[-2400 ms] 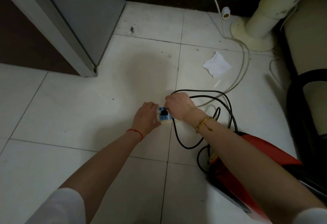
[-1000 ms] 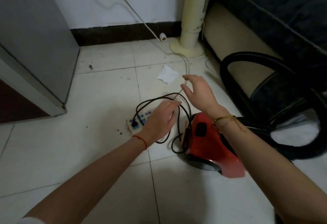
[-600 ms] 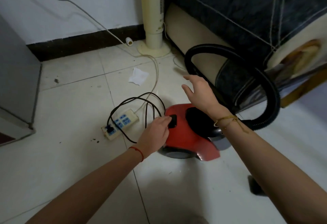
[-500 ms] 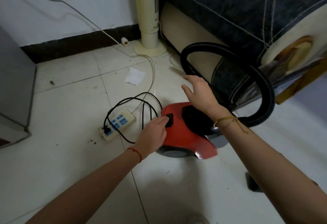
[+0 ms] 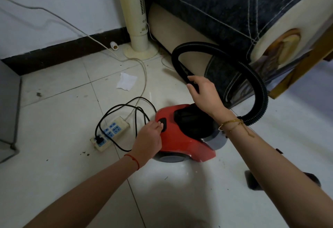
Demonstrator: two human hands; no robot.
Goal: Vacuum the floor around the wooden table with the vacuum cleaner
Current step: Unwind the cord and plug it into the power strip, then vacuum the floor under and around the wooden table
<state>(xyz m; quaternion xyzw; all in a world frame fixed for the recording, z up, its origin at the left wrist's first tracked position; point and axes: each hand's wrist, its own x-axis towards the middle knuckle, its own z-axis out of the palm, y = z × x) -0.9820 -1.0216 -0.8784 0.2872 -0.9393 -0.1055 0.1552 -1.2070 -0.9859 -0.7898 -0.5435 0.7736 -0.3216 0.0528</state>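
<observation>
Head view: the red vacuum [image 5: 182,137] sits on the tiled floor [image 5: 54,164] beside the sofa [image 5: 234,11], its black cord [image 5: 126,107] plugged into the power strip [image 5: 110,133] just to its left — so power is likely ready. The left hand [image 5: 149,140] has fingertips curled onto the black button [image 5: 163,127], probably to switch it on, grasping nothing. The right hand [image 5: 203,92] hovers with relaxed, released fingers near the hose [image 5: 255,83] — likely placed to take it; contact is unclear.
</observation>
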